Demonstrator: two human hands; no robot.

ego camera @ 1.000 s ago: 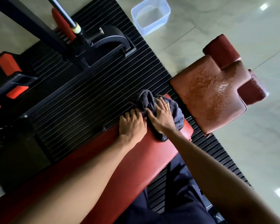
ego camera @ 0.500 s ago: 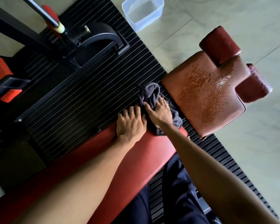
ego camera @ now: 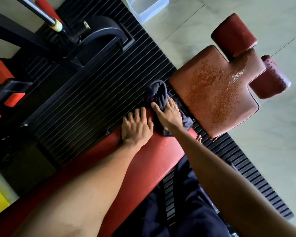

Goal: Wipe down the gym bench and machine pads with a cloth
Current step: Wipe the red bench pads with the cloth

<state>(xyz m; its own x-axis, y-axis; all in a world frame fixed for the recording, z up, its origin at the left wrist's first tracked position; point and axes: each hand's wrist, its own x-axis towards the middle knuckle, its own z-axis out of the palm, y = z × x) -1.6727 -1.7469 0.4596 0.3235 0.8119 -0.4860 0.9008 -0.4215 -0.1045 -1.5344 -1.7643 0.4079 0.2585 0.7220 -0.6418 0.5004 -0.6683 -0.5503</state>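
A long red bench pad [ego camera: 143, 161] runs from the lower left up to the middle of the view. At its far end lies a dark grey cloth [ego camera: 158, 93], bunched and hanging over the edge. My right hand [ego camera: 167, 113] presses flat on the cloth with its fingers spread. Beside it, my left hand [ego camera: 137, 127] rests on the bench's far edge, fingers bent over the rim, touching the pad. Beyond the cloth sits a worn brown-red seat pad [ego camera: 217, 93] with speckled wear, flanked by two dark red roller pads [ego camera: 232, 35].
A black ribbed rubber mat [ego camera: 85, 100] lies under the bench. A black machine frame with a chrome bar [ego camera: 36, 12] stands at the upper left. A clear plastic tub [ego camera: 147, 6] sits on the pale tiled floor at the top. Dark trouser legs fill the bottom.
My right hand has pushed the cloth farther toward the bench's end, and the cloth now hangs more over the edge. My left hand stays near the same edge.
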